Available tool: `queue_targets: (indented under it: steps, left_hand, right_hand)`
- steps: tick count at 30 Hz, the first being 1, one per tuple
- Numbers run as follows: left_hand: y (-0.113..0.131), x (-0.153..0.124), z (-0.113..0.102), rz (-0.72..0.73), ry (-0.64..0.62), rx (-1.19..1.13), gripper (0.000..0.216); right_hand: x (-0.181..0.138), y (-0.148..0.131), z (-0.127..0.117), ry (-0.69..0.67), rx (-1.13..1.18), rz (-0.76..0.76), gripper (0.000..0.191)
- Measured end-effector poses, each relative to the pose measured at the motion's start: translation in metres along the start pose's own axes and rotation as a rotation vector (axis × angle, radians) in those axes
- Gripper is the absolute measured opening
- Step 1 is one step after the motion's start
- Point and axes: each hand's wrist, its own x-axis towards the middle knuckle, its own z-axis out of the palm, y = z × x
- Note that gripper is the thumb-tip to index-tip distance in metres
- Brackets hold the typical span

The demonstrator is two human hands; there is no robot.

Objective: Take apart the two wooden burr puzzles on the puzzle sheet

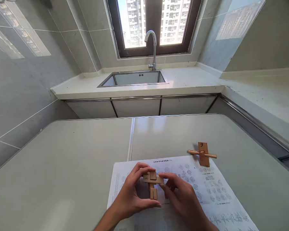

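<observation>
Several small wooden puzzle pieces (153, 193) are joined crosswise in front of me, above a printed sheet (125, 170). My left hand (135, 192) closes on them from the left, with the thumb by the lower end and the fingers at the upper end. On the other side, my right hand (180, 195) pinches the right end of the horizontal wooden piece (160, 179). Dark marks show on some of the pieces. How they lock together inside is hidden.
A second wooden assembly (203, 157), a marked flat plate with a rod across it, rests at the sheet's upper right edge. The light table (62, 166) has a seam. Beyond stand a counter (183, 77), a sink (137, 85) and a faucet (154, 48) below a window.
</observation>
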Motion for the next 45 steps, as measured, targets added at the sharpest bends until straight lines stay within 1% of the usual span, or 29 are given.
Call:
queue_targets:
  steps: [6,18,22,26,29,31,33,35,37,38,41,45]
  left_hand:
    - [0.001,-0.001,0.0,-0.024,-0.025,0.025,0.074]
    - [-0.002,0.0,0.002,0.005,-0.012,0.068,0.073]
    - [0.0,-0.001,0.001,-0.012,-0.015,0.057,0.072]
    - [0.0,0.0,-0.001,-0.044,0.024,0.02,0.069]
    - [-0.003,0.002,-0.004,-0.094,0.119,-0.077,0.064]
    - [-0.006,0.004,-0.006,-0.129,0.189,-0.165,0.062]
    - [-0.007,0.005,-0.006,-0.172,0.226,-0.244,0.063]
    - [-0.007,0.006,-0.006,-0.204,0.231,-0.289,0.065]
    - [-0.006,0.006,-0.006,-0.203,0.229,-0.292,0.065]
    - [-0.006,0.006,-0.006,-0.193,0.231,-0.283,0.063]
    - [-0.007,0.005,-0.005,-0.164,0.226,-0.263,0.062]
    - [-0.009,0.005,-0.004,-0.151,0.215,-0.256,0.062]
  right_hand:
    - [0.0,0.0,-0.003,-0.016,0.017,0.031,0.024]
    - [-0.001,0.0,-0.003,-0.045,0.083,0.094,0.027]
    - [-0.001,0.0,-0.003,-0.069,0.08,0.119,0.027]
    - [0.0,0.0,-0.003,-0.073,0.061,0.128,0.026]
    - [0.001,-0.002,-0.003,-0.059,0.036,0.087,0.028]
    - [0.001,-0.003,-0.002,-0.094,-0.009,0.006,0.025]
    - [0.0,-0.003,0.0,-0.14,-0.084,-0.099,0.026]
    - [-0.001,-0.003,0.003,-0.158,-0.171,-0.171,0.035]
    - [-0.003,-0.001,0.007,-0.161,-0.239,-0.198,0.042]
    - [-0.003,-0.001,0.009,-0.154,-0.261,-0.2,0.042]
    - [-0.005,0.0,0.011,-0.14,-0.283,-0.194,0.034]
    - [-0.003,-0.001,0.006,-0.185,-0.278,-0.175,0.022]
